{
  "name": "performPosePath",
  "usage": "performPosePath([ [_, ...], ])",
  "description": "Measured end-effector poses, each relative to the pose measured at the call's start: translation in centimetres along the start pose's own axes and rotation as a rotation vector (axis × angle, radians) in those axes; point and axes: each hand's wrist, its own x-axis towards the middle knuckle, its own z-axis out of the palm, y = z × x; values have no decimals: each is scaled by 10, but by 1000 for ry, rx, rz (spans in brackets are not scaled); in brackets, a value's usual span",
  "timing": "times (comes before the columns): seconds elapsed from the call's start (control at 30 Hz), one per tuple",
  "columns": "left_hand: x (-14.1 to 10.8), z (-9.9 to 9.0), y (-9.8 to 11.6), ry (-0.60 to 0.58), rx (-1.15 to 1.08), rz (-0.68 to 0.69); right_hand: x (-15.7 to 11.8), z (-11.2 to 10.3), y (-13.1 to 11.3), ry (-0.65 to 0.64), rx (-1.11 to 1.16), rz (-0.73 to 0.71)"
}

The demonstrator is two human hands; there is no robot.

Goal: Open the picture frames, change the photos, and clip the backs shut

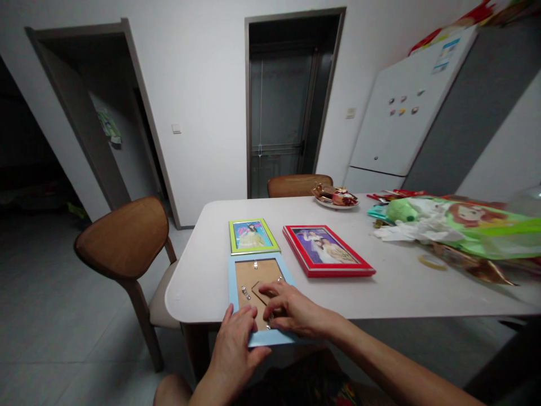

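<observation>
A light blue photo frame (232, 282) lies face down at the table's near edge, its brown backing board (247, 273) showing. Small metal clips sit around the board, one of them a silver clip (245, 293) at the left. My left hand (236, 347) grips the frame's near left corner, fingers on top and thumb by the near edge. Over the lower right of the board, my right hand (296, 310) has its fingers curled in toward the thumb, close to a near clip. Whatever the fingertips hold is hidden. A thin dark outline marks the stand near the board's middle.
Beyond the blue frame lies a green photo frame (253, 235), face up. Stacked red photo frames (329, 251) are to the right. A plate (336, 202), plastic packaging (473, 225) and a tape roll (431, 262) are farther right. A wooden chair (127, 242) stands left.
</observation>
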Motion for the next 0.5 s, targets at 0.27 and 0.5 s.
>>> performPosePath([
  [0.27, -2, 2, -2, 21, -11, 17, 21, 3, 7, 187, -20, 77],
  [0.5, 0, 2, -3, 11, -12, 20, 72, 12, 29, 301, -338, 451],
])
